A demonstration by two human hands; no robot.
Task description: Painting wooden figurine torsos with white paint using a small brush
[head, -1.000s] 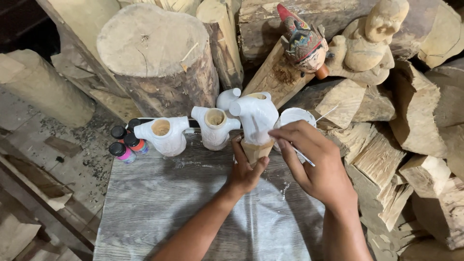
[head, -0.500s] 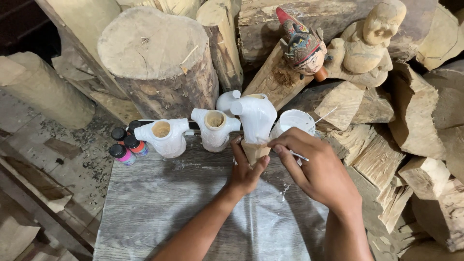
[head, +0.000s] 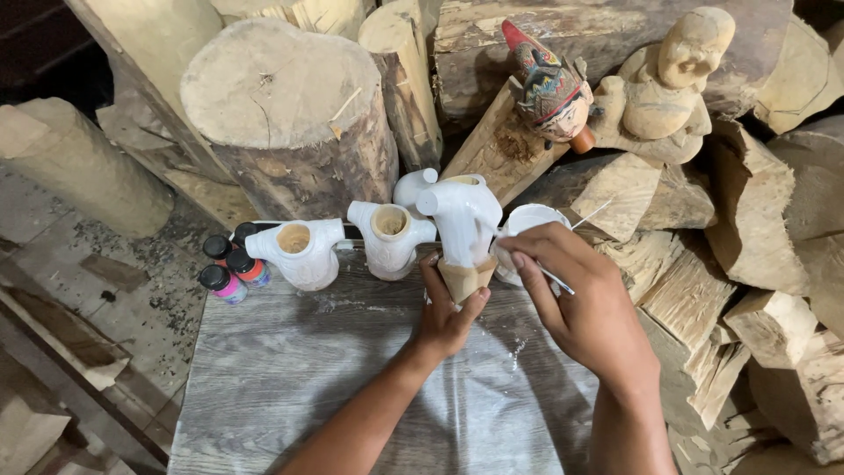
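Gripping the bare wooden base of the white carving [head: 462, 230], the left hand [head: 447, 310] holds it upright over the grey board [head: 352, 387], while the right hand [head: 585, 303] pinches a thin brush [head: 563, 283] at its side. I'd keep that base pinned steady and use short, light strokes so paint stays off the bare wood. Versus a second ago, the right hand dropped lower and closer; the carving barely moved.

Even, soft light — sharp focus, edges bowed.
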